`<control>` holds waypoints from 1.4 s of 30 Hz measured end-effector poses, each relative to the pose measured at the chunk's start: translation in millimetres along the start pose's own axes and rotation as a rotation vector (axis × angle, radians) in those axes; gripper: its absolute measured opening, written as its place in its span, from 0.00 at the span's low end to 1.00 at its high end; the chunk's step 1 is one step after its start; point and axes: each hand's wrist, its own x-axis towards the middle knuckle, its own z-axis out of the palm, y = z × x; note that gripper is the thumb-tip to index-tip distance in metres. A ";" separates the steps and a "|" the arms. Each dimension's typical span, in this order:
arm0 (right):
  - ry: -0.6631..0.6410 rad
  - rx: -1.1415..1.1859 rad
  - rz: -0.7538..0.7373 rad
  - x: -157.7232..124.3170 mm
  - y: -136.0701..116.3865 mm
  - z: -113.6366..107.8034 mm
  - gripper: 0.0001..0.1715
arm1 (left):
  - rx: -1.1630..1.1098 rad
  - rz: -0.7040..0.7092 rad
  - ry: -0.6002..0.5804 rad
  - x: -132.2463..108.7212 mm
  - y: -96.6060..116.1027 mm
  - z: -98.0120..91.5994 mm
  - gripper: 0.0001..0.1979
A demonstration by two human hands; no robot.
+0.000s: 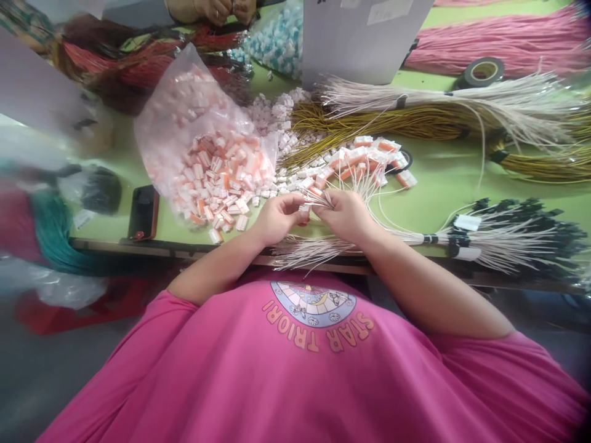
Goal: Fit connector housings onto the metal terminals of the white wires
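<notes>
My left hand is closed in a pinch, with a small white connector at its fingertips. Facing it, my right hand grips a bunch of thin white wires, whose ends point toward the left fingertips. Just beyond the hands, orange-and-white connectors sit on the ends of white wires. More loose white wire ends lie under my hands at the table edge. Whether the connector touches a wire is too small to tell.
An opened plastic bag spills orange-and-white connectors at the left, near a phone. Yellow wires, pink wires and a tape roll lie right. Black-ended wires lie near the edge. Another person's hands show at the top.
</notes>
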 end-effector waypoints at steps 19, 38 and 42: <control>0.092 0.270 0.114 5.6 -0.5 -13.5 0.12 | 1.368 -0.088 0.195 -64.1 14.6 -65.9 0.11; 0.012 0.096 0.006 1.0 -3.8 -7.2 0.09 | -0.270 -0.128 -0.085 1.1 10.7 -12.0 0.17; 0.043 0.035 -0.015 1.1 -2.7 -3.5 0.11 | -0.248 -0.144 -0.057 -0.7 9.0 -10.4 0.14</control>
